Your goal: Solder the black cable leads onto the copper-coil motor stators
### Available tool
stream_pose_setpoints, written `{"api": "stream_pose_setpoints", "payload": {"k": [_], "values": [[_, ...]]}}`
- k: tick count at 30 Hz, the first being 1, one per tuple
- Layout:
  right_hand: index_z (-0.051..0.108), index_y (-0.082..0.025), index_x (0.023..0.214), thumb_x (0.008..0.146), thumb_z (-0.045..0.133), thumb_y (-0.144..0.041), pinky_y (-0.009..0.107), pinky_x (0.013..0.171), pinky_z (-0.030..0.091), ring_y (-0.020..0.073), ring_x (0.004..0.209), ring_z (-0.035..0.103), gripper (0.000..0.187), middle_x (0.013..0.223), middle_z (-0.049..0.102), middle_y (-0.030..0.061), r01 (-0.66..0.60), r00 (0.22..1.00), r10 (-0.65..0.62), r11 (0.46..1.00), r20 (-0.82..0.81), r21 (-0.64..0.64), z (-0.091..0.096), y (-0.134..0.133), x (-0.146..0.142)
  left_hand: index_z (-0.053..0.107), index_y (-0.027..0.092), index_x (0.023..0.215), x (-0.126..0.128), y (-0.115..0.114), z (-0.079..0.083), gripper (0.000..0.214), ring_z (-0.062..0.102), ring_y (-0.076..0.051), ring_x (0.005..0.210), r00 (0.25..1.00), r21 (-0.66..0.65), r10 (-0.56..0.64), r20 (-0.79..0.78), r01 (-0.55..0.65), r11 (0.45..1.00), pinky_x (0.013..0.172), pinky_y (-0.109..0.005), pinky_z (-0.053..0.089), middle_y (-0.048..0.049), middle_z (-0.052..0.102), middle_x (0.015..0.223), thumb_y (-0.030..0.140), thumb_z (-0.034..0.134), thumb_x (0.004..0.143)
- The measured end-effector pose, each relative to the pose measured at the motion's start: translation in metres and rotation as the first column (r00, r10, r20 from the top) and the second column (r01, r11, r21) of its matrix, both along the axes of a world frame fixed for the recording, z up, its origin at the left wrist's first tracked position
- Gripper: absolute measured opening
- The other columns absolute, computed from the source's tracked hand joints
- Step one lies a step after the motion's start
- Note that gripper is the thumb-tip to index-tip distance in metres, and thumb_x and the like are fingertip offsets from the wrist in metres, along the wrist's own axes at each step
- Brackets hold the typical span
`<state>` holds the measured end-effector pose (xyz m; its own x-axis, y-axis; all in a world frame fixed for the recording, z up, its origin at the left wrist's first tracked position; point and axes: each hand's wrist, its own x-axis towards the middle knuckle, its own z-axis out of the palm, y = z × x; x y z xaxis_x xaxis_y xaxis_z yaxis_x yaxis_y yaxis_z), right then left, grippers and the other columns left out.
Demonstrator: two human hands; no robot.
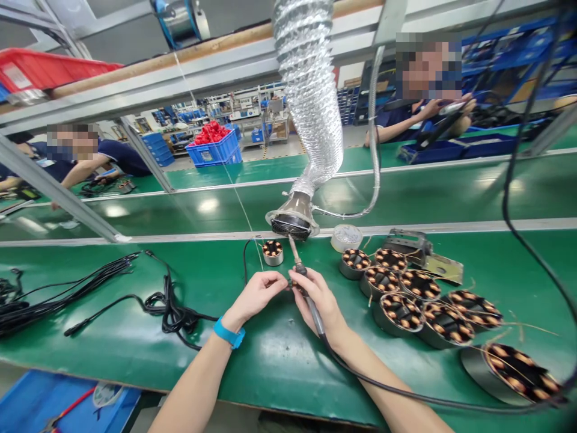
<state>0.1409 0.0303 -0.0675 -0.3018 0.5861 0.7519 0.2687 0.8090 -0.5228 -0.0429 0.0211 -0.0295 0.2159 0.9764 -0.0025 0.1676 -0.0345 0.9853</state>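
My right hand [322,300] is wrapped around a soldering iron [315,316], its tip pointing up and away beneath the fume extractor hood [293,216]. Close beside it, my left hand [261,291], with a blue wristband [229,332], is closed in a pinch. The fingertips of both hands meet around something small and dark that I cannot make out. Just beyond my left hand stands a motor stator [273,252] with copper windings. A thin solder wire [243,207] hangs from the spool [180,21] down past the stator.
Several stators [401,313] stand on the green bench at right, near a tape roll [346,237] and a metal bracket [412,246]. Black cables [169,307] lie at left. The iron's cord [406,394] crosses my right forearm. Co-workers sit beyond the rail. Pliers [74,406] lie lower left.
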Motion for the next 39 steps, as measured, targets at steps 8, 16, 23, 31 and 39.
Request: {"api": "stream_pose_setpoints", "payload": {"k": [8,16,23,31,39], "values": [[0.061,-0.023,0.122,0.093,0.047,-0.009,0.025,0.083,0.056,0.0147,0.093,0.066,0.035,0.104,0.06,0.0066,0.137,0.98,-0.148,0.987,-0.135,-0.084,-0.011,-0.01,-0.015,0.064,0.012,0.072,0.014,-0.008,-0.011,0.037,0.03,-0.004,0.045,0.937,-0.283,0.135,0.323,-0.04,0.958,0.043,-0.019,0.023,0.0037,0.047,0.059,0.046,0.078,0.073],[0.059,-0.02,0.118,0.086,0.047,-0.012,0.025,0.084,0.056,0.0156,0.091,0.065,0.035,0.101,0.064,0.0059,0.151,0.969,-0.175,0.978,-0.173,-0.147,0.005,-0.022,-0.02,0.068,0.01,0.071,0.01,-0.001,-0.023,0.024,0.037,-0.006,0.045,0.81,-0.482,0.374,0.452,-0.131,0.866,0.039,-0.019,0.036,-0.0003,0.054,0.061,0.028,0.081,0.064],[0.058,-0.023,0.122,0.089,0.048,-0.012,0.033,0.091,0.055,0.0195,0.103,0.063,0.037,0.109,0.064,0.008,0.316,0.94,-0.311,0.949,-0.139,0.014,0.008,-0.011,0.004,0.066,0.01,0.073,0.016,0.006,-0.02,0.007,0.056,-0.013,0.056,0.791,-0.584,0.455,0.41,-0.155,0.797,0.052,-0.025,0.051,-0.0064,0.062,0.07,0.014,0.063,0.078],[0.058,-0.022,0.124,0.094,0.052,-0.012,0.041,0.096,0.051,0.0214,0.106,0.061,0.032,0.112,0.065,0.0103,0.363,0.892,-0.345,0.932,-0.292,0.008,0.02,0.0,0.022,0.065,0.016,0.083,0.011,0.008,0.008,0.035,0.053,-0.012,0.066,0.827,0.323,0.562,0.003,-0.533,0.782,0.063,-0.023,0.042,-0.0024,0.058,0.075,0.05,0.058,0.09],[0.061,-0.019,0.118,0.092,0.059,-0.016,0.042,0.091,0.051,0.0229,0.096,0.063,0.027,0.103,0.069,0.009,0.399,0.886,-0.359,0.913,-0.295,0.087,0.029,-0.002,0.023,0.057,0.02,0.13,0.044,0.006,0.037,0.08,0.064,-0.029,0.081,0.335,0.36,0.238,-0.912,0.374,0.855,0.067,-0.033,0.044,-0.0158,0.06,0.11,0.062,0.079,0.065]]}}
